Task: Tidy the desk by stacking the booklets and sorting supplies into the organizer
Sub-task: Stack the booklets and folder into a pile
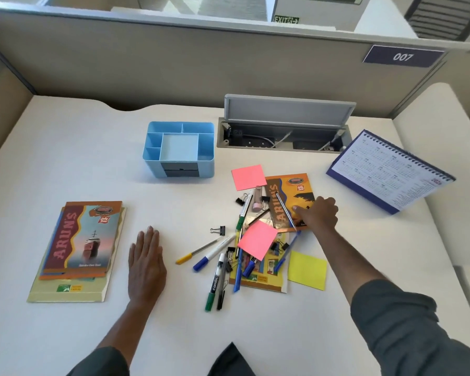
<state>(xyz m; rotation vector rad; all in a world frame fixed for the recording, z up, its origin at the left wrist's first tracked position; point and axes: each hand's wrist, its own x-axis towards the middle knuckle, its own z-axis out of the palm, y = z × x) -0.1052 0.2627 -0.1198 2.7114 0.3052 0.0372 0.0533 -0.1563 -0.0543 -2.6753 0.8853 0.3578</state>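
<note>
White counter (65, 147) — bearing all items shown. Beyond the right hand (319, 213), at the counter's far edge, an open grey cable hatch (285, 126) with its lid raised; just to the outer side of that hand, a standing desk calendar (391, 172). Beyond and between the two hands, the blue organizer (179, 147), upright, its visible compartments holding nothing. To the outer side of the left hand (145, 263), just beside it, the booklet stack (79, 248), a ship-cover booklet on top, resting on a pale yellow pad.

Left hand: flat on the counter, palm down, fingers straight and together, holding nothing. Right hand: reached forward over the orange booklet (289, 199), fingers curled down onto its near right corner; whether the corner is pinched or only pressed cannot be told.

Between the hands, nearer the right one — the loose pile. A second booklet (258, 275) lies below the orange one, largely covered. Sticky notes: one pink pad (248, 177) just beyond the pile, another pink (257, 240) atop the lower booklet, one yellow (307, 270) beside the right forearm. Pens and markers (215, 280) fan toward the left hand, with a silver pen lying across the orange booklet. Smallest: black binder clips (219, 230) scattered among the pens.
</note>
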